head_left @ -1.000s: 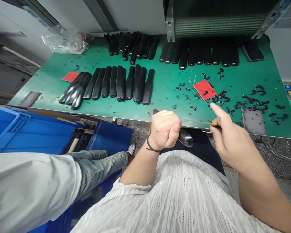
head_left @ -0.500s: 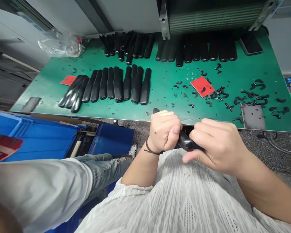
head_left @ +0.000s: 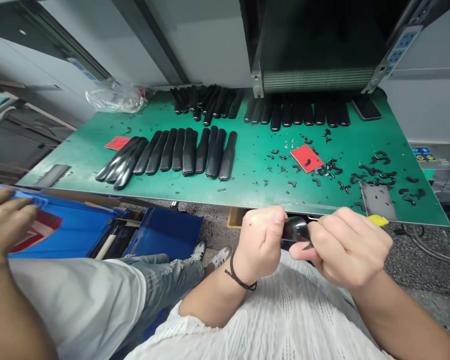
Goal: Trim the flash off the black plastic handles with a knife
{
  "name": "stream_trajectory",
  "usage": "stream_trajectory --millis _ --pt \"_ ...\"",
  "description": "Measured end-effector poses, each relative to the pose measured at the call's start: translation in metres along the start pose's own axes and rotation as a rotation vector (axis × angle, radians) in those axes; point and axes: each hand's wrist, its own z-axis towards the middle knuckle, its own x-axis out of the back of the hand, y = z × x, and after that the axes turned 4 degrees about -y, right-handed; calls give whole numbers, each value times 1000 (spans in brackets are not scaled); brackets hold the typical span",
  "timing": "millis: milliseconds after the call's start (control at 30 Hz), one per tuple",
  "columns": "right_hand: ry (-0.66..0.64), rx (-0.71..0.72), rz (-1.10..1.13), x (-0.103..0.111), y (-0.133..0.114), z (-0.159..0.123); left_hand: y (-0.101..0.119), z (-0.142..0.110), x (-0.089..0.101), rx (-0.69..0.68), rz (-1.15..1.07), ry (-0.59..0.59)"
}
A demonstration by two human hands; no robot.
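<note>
My left hand (head_left: 262, 240) is wrapped around a glossy black handle-shaped plastic piece (head_left: 295, 229), held just past the table's front edge. Its rounded end sticks out toward my right hand (head_left: 348, 245), whose fingers are curled against that end. The right thumb lies below the end, and a small dark tip shows beside it. From behind my right fist pokes a yellow end (head_left: 378, 220) of a slim tool; the rest is hidden in the hand. Similar black pieces (head_left: 189, 152) lie in a row on the green table (head_left: 255, 195).
More black pieces (head_left: 296, 111) lie along the back, under a conveyor end (head_left: 315, 80). Small curved black scraps (head_left: 378, 175) are scattered at right around a red square (head_left: 306, 158) and a grey plate (head_left: 378, 200). A co-worker's hand (head_left: 7, 217) is over blue bins (head_left: 78, 225) at left.
The view has tilted up. My left fist now covers more of the black piece, and my right fingers close against its end. The yellow end has come into sight. The co-worker's hand has moved further into view.
</note>
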Motion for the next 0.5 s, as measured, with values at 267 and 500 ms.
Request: stream_trajectory --millis 267,500 --pt "-193 -369 549 9 29 -6 -14 0 -4 195 -731 -313" --pt "-389 -279 378 10 38 9 -18 0 -11 135 -819 -318"
